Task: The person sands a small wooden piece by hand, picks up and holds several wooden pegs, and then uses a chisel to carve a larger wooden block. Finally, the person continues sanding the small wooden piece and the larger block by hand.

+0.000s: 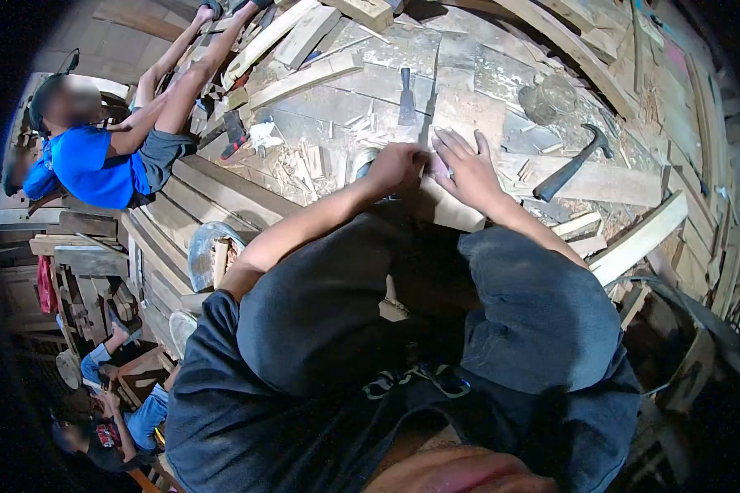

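My left hand is closed, its fingertips pinched over the left edge of a pale wooden piece; whatever is between them is too small to make out. Fingers stretched out, my right hand lies flat on the same wooden piece, right beside the left hand. The near end of this wood reaches toward my knees. Just beyond my hands, a flat-bladed tool like a chisel lies on the floor. To the right, a claw hammer with a dark handle lies across a plank. Partly hidden by my left wrist is a round metal-looking object.
Wood shavings and offcuts litter the floor. A round see-through container stands at the far right. On my left is a bucket with wood pieces. A person in blue sits at left; another person sits lower left.
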Demonstrator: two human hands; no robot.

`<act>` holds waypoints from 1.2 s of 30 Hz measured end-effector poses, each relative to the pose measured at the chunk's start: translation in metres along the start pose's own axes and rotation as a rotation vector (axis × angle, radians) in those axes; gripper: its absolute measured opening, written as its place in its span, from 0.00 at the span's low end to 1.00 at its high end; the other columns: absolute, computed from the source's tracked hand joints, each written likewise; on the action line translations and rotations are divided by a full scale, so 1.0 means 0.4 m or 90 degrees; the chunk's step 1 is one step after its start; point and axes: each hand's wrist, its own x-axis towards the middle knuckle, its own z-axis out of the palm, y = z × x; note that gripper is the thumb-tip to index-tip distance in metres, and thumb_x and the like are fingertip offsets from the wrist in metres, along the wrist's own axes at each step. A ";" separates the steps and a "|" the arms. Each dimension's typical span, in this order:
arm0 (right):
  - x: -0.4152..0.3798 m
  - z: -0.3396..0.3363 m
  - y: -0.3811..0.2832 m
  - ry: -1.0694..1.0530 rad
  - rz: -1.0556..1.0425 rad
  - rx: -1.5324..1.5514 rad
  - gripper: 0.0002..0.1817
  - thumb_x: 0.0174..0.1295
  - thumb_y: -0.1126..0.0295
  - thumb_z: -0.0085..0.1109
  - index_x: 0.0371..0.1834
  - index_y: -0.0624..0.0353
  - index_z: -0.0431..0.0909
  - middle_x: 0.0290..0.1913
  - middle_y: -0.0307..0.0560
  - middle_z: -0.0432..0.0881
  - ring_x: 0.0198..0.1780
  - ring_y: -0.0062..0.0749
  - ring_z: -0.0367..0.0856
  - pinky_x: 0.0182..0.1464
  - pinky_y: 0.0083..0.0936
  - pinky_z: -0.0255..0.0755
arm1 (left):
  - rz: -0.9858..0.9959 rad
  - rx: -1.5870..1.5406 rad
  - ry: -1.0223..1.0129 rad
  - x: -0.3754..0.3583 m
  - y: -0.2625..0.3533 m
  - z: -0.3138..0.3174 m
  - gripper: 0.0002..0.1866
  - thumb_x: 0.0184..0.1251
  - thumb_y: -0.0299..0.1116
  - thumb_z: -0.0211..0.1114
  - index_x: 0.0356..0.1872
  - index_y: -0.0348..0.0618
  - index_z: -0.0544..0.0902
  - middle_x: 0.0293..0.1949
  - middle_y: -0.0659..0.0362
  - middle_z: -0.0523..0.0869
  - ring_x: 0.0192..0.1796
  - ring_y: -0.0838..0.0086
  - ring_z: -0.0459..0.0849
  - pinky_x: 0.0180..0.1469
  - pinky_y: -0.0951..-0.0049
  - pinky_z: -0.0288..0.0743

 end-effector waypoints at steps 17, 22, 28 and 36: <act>0.002 0.000 -0.004 0.001 -0.004 0.007 0.33 0.62 0.54 0.63 0.69 0.58 0.70 0.74 0.50 0.67 0.77 0.39 0.61 0.76 0.60 0.44 | -0.017 0.036 0.008 -0.006 -0.001 -0.008 0.12 0.68 0.36 0.62 0.34 0.35 0.84 0.28 0.42 0.84 0.31 0.50 0.85 0.39 0.57 0.77; 0.008 -0.006 -0.009 0.009 -0.002 0.017 0.32 0.61 0.55 0.64 0.66 0.58 0.73 0.72 0.50 0.69 0.75 0.40 0.64 0.75 0.61 0.47 | 0.032 0.021 0.029 0.013 -0.024 0.006 0.05 0.62 0.27 0.64 0.31 0.37 0.84 0.28 0.45 0.85 0.27 0.57 0.83 0.36 0.63 0.77; -0.007 0.002 -0.003 0.037 0.002 0.018 0.30 0.60 0.57 0.64 0.65 0.56 0.73 0.71 0.48 0.70 0.75 0.39 0.64 0.75 0.62 0.47 | 0.044 0.030 0.011 -0.020 0.042 -0.014 0.06 0.61 0.28 0.67 0.36 0.38 0.87 0.26 0.47 0.86 0.29 0.71 0.84 0.40 0.68 0.79; -0.002 0.002 -0.002 0.019 0.004 0.021 0.32 0.60 0.57 0.64 0.67 0.55 0.71 0.72 0.48 0.69 0.76 0.38 0.63 0.75 0.62 0.45 | 0.029 -0.017 -0.002 -0.001 -0.045 0.012 0.09 0.58 0.28 0.69 0.40 0.37 0.86 0.30 0.49 0.88 0.32 0.76 0.83 0.40 0.70 0.78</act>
